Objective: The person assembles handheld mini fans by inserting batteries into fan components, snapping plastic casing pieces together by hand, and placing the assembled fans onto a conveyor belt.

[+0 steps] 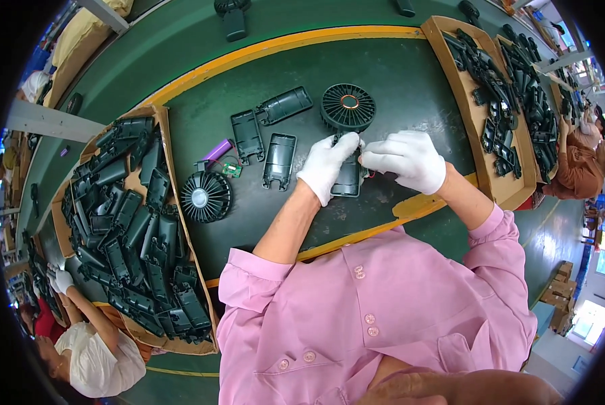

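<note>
The step in hand looks like fitting wiring into a black handle shell [348,177] under the round fan head [347,106], at twelve o'clock on the desk [410,88]. Left hand [326,165] clasps the shell; right hand [407,160] pinches at its three o'clock edge. Next likely calls for a cover [279,160], lying at nine o'clock.

— What materials do I see?
— My left hand [326,165] and right hand [407,160] wear white cloth gloves. The fan housing [348,108] is matt black plastic with a copper ring; the table [410,81] is smooth dark green, the tray [171,169] brown cardboard.
</note>
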A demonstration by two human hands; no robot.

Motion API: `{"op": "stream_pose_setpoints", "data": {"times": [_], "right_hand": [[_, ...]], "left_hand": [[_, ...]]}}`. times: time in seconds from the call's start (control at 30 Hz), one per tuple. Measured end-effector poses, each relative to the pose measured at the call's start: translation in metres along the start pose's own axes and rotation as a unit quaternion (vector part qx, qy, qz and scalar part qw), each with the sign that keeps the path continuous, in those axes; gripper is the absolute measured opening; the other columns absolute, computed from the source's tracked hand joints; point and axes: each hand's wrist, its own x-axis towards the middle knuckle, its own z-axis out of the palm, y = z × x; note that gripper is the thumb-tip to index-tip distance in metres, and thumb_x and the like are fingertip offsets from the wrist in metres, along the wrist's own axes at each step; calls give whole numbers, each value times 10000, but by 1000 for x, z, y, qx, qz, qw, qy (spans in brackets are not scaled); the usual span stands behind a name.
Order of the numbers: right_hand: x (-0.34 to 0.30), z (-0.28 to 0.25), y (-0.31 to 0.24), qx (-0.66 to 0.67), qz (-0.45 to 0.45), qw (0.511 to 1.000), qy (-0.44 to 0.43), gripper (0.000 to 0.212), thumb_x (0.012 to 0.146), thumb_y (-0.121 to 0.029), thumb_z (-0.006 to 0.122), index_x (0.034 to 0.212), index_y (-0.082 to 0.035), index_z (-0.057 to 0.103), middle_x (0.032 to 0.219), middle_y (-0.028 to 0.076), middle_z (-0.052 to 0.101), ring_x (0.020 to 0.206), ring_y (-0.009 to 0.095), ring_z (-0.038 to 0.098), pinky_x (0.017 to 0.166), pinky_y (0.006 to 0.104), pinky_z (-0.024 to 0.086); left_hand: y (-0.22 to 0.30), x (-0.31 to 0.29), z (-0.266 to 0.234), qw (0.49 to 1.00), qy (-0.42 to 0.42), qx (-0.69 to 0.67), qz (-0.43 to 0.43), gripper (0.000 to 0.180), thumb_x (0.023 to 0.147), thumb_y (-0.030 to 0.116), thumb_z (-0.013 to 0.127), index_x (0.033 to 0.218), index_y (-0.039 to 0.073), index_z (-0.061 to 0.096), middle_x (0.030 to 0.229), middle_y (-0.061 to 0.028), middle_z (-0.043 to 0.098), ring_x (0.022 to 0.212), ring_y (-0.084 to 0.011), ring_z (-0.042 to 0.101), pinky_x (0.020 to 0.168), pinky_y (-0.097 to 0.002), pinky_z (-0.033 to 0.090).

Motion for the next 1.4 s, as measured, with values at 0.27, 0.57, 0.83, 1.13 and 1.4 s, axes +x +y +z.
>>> {"op": "stream_pose_setpoints", "data": {"times": [0.27,0.57,0.83,1.13,1.4], "right_hand": [[2,31,-19,174,255,944,119,304,696,-7,757,981,-52,663,766,85,641,641,223,621,570,286,480],[1,32,-11,10,203,970,134,290,712,-7,717,988,-65,649,723,80,602,644,252,598,572,330,476],[2,31,-13,-29,165,977,134,327,677,35,713,987,-43,644,739,83,611,640,251,595,575,328,474],[10,30,-27,-154,82,983,60,327,662,-78,608,984,-20,608,745,38,521,635,192,537,559,307,441],[8,11,-8,-74,106,991,19,381,630,-76,664,1010,-67,636,788,34,545,722,228,560,627,337,474]], "left_hand": [[-4,0,7,999,-24,-26,-22,394,947,383,523,999,-3,584,808,-134,647,595,-222,645,502,-315,540],[-4,-3,8,999,-29,-19,-10,534,965,488,409,951,-9,605,762,-143,647,550,-224,627,484,-319,528],[-10,0,6,999,-9,-32,-3,576,954,522,407,933,-18,605,706,-149,632,496,-227,609,433,-311,506],[-6,-8,11,999,19,34,33,716,907,677,353,947,13,616,700,-108,625,513,-182,606,463,-285,498],[-11,-1,4,987,-147,22,56,224,786,91,686,951,40,544,794,-43,603,649,-123,606,580,-250,495]]}}
